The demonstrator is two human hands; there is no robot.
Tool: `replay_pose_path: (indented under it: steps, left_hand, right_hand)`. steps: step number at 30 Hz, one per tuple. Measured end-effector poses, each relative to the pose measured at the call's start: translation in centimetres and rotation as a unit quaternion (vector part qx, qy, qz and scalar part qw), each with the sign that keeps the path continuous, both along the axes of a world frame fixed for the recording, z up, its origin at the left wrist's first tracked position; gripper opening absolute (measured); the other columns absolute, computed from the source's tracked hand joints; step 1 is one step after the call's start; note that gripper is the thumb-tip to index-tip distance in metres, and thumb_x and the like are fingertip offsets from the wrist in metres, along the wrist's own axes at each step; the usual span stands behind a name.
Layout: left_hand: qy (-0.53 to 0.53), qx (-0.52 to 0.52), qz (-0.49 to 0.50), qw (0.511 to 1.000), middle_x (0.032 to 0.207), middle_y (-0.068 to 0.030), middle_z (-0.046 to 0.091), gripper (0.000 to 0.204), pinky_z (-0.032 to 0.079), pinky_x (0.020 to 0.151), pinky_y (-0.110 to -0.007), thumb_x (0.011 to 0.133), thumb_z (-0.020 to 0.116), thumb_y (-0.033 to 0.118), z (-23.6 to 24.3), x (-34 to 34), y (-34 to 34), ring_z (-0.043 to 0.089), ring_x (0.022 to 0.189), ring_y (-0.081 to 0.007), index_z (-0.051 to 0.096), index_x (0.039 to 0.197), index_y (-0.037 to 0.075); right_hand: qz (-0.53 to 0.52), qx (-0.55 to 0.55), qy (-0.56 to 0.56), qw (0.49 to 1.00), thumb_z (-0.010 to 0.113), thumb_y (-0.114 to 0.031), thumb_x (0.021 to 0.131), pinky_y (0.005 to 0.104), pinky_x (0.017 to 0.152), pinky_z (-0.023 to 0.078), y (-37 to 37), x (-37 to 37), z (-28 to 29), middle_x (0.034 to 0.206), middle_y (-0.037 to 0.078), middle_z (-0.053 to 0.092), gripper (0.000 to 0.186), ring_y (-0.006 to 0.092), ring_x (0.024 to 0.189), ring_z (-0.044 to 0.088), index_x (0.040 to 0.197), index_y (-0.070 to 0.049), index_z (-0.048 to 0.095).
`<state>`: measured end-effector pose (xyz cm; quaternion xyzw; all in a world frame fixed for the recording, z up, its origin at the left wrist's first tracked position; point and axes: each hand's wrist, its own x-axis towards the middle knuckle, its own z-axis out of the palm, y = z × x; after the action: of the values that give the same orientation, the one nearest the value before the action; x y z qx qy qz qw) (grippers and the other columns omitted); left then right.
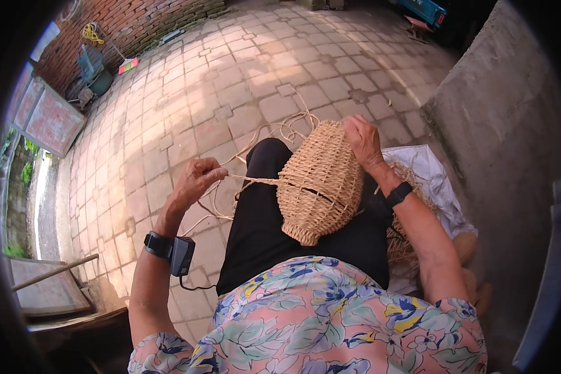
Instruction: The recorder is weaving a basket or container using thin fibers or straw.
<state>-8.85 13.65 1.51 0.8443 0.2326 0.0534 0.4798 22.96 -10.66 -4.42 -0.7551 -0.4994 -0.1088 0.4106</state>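
Note:
A tan woven straw basket (pixel 318 181), rounded with a narrow neck toward me, lies on my lap. A dark slit runs across its weave. My right hand (pixel 363 138) grips the basket's far right edge, fingers curled over it. Out to the left, my left hand (pixel 201 177) pinches a twisted straw cord (pixel 255 180) that stretches taut to the basket's side at the slit. Loose ends of the cord trail from the left hand over my knee and down to the paving.
Beside my right leg stands a white sack (pixel 427 171) with loose straw (pixel 411 187). A concrete wall (pixel 505 106) rises at the right. Brick paving (pixel 187 93) spreads ahead. Far left are a green bucket (pixel 100 82), a broom (pixel 128 65) and a leaning panel (pixel 53 118).

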Motion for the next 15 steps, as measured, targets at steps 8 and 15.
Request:
replay_pose_path:
  steps: [8,15]
  left_hand:
    - [-0.109,0.301,-0.043,0.946,0.089,-0.0104,0.069,0.032,0.048,0.079,-0.04,0.088,0.067,0.034,-3.6,3.8,-2.5,0.065,0.088,-0.0258,0.069,0.088,0.003]
    - [-0.028,0.119,-0.184,0.975,0.091,-0.0094,0.068,0.037,0.05,0.074,-0.039,0.092,0.064,0.038,-0.6,5.0,-6.4,0.063,0.085,-0.0272,0.07,0.095,0.002]
  right_hand:
    - [0.03,-0.001,-0.161,0.986,0.052,-0.015,0.091,0.0426,0.068,0.047,0.0,-0.1,0.2,0.084,0.018,0.058,0.018,0.0368,0.081,0.057,0.087,0.002,0.057]
    - [-0.009,0.015,0.048,0.999,0.051,-0.018,0.092,0.043,0.069,0.046,0.2,-0.8,0.6,0.086,0.02,0.059,0.023,0.0408,0.08,0.057,0.092,0.004,0.061]
